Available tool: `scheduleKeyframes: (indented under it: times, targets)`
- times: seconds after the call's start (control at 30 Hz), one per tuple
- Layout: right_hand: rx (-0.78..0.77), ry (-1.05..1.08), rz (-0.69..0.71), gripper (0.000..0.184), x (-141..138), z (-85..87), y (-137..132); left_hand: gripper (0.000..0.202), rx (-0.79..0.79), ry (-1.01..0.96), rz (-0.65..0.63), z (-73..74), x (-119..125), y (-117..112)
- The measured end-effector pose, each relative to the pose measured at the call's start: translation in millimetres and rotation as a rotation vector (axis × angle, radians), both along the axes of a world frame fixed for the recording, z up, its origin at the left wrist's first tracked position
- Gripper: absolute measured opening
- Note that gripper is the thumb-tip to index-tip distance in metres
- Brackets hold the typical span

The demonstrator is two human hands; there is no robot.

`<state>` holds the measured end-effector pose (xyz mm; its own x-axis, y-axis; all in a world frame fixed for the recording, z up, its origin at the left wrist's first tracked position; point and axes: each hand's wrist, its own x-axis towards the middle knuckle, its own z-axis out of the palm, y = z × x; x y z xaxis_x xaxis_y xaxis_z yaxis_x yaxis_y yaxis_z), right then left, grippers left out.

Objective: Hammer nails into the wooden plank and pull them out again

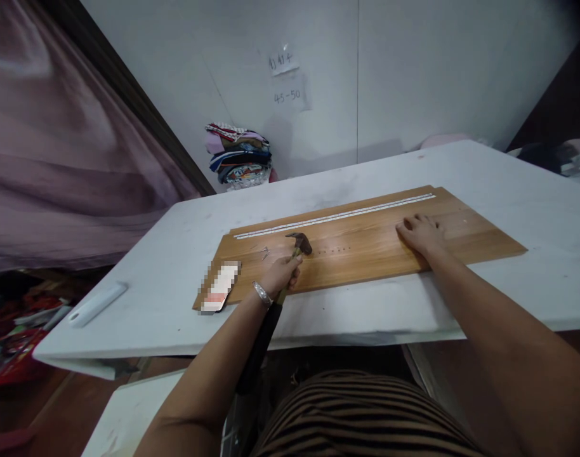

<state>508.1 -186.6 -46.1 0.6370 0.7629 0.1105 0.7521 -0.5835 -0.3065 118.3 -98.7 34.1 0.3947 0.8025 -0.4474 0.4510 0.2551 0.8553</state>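
Note:
A long wooden board (366, 244) lies on the white table (166, 311), with a pale strip (332, 216) running along its far edge. My left hand (283, 273), a bracelet at the wrist, grips a hammer whose head (299, 242) rests over the board beside a row of small nails (334, 251). My right hand (421, 233) lies flat on the board further right, fingers spread, holding it down. Two loose nails (264, 253) lie on the board near the hammer head.
A small white and pink box (219, 289) sits on the board's left end. A white handle-shaped object (97, 304) lies near the table's left edge. Folded clothes (238, 157) are stacked against the wall behind, and a purple curtain (56, 146) hangs at left.

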Motion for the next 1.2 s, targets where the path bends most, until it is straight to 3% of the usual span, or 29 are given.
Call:
scheduleKeyframes:
  times: [0.43,0.6,0.8,1.2]
  targets:
    - [0.004,-0.006,-0.009,0.054,-2.3,1.6,-0.8,0.027,0.017,-0.006,0.01,6.0,0.2,-2.2]
    - [0.013,0.001,-0.006,0.052,-2.0,1.7,-0.6,0.025,0.021,0.0,-0.003,1.0,1.0,-0.9]
    - [0.006,0.001,-0.004,0.052,-3.3,3.7,-1.3,0.028,0.023,-0.004,-0.002,-3.4,2.2,0.7]
    - [0.0,0.013,-0.002,0.054,-0.2,0.3,0.1,0.035,0.028,-0.042,0.013,1.6,-1.2,-0.9]
